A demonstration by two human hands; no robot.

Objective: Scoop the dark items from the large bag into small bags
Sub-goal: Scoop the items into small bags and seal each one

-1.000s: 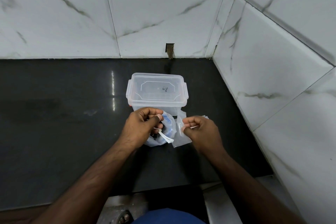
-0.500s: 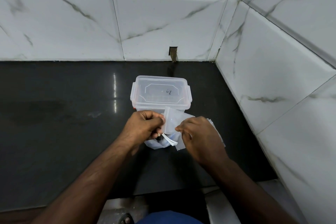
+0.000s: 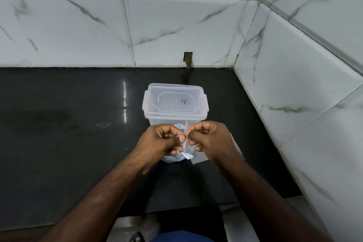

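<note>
left hand [image 3: 163,140], right hand [image 3: 209,138], pinching small bag [image 3: 197,158]

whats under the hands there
Under the left hand and right hand lies a crumpled clear bag with a white strip, on the black counter. Its contents are covered.
</note>
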